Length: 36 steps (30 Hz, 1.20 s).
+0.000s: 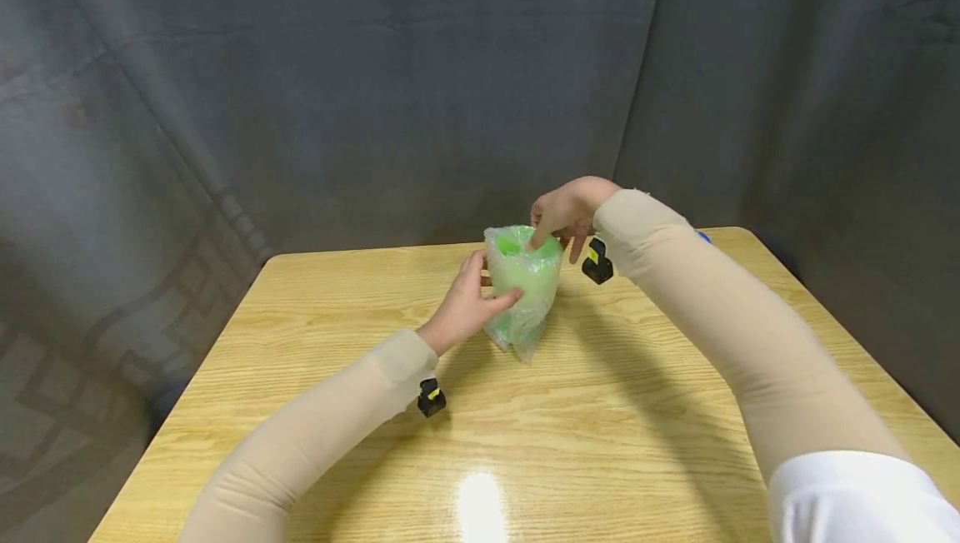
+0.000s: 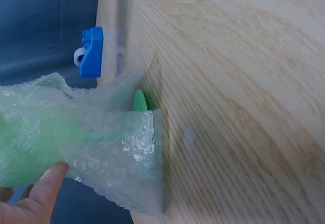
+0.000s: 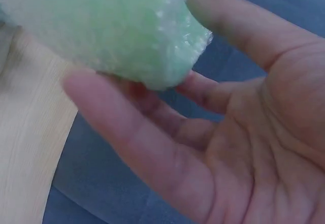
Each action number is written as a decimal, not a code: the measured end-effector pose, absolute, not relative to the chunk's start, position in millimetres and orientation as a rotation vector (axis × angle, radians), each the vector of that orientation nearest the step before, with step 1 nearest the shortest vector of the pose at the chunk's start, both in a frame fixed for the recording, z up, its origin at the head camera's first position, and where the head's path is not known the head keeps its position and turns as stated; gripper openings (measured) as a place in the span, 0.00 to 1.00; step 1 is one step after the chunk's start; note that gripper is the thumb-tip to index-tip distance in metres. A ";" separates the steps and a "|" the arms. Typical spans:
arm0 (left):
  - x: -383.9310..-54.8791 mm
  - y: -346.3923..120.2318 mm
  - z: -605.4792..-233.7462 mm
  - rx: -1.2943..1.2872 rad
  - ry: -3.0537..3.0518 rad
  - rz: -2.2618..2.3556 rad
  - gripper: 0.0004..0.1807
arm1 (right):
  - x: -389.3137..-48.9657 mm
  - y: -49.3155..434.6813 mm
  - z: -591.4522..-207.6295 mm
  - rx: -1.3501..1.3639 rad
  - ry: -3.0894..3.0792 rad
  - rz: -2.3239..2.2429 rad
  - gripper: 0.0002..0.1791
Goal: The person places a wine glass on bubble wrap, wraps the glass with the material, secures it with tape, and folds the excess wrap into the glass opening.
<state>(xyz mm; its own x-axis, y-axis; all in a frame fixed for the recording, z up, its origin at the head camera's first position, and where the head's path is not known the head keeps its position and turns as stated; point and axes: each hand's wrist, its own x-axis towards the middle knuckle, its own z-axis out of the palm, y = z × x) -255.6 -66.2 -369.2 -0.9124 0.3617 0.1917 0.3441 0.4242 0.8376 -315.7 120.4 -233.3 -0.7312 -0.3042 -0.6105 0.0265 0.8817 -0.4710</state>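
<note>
A green, open-mouthed vessel [image 1: 508, 245] stands wrapped in clear bubble wrap [image 1: 525, 289], toward the back of the table. The wrap ends in loose edges near the tabletop, where a bit of green base [image 2: 139, 101] shows in the left wrist view. My left hand [image 1: 472, 301] grips the bundle from the left, thumb across its front and fingers behind. At the mouth, my right hand [image 1: 570, 210] reaches over from above with its thumb at the rim. Its other fingers curve along the outside of the wrap [image 3: 137, 36] in the right wrist view.
A blue tape dispenser [image 2: 92, 54] with a roll of tape sits near the table's far edge, mostly behind the right sleeve [image 1: 720, 310] in the head view. Dark grey curtains [image 1: 450, 93] hang behind the wooden table [image 1: 360, 293].
</note>
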 end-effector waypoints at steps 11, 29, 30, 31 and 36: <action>-253.5 -63.9 -370.0 0.661 2.608 1.561 0.39 | -313.6 119.0 -255.9 -0.183 2.389 -0.529 0.13; -252.5 -65.0 -366.4 0.654 2.638 1.553 0.38 | -296.2 135.1 -195.0 -0.701 2.224 -0.488 0.09; -252.6 -65.1 -366.6 0.657 2.637 1.554 0.38 | -295.1 132.8 -196.4 -0.780 2.220 -0.477 0.10; -252.8 -65.2 -366.7 0.660 2.635 1.554 0.38 | -293.7 130.0 -198.0 -0.839 2.217 -0.463 0.11; -253.1 -66.3 -367.1 0.656 2.624 1.565 0.38 | -287.0 117.8 -209.6 -0.982 2.261 -0.335 0.15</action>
<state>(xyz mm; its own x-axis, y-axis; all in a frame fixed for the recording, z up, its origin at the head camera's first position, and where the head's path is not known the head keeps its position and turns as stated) -253.1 -66.3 -367.1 -0.9117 0.3610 0.1961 0.3442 0.4104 0.8444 -287.0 117.8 -209.6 -0.5146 -0.7254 -0.4572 -0.5616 0.6881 -0.4596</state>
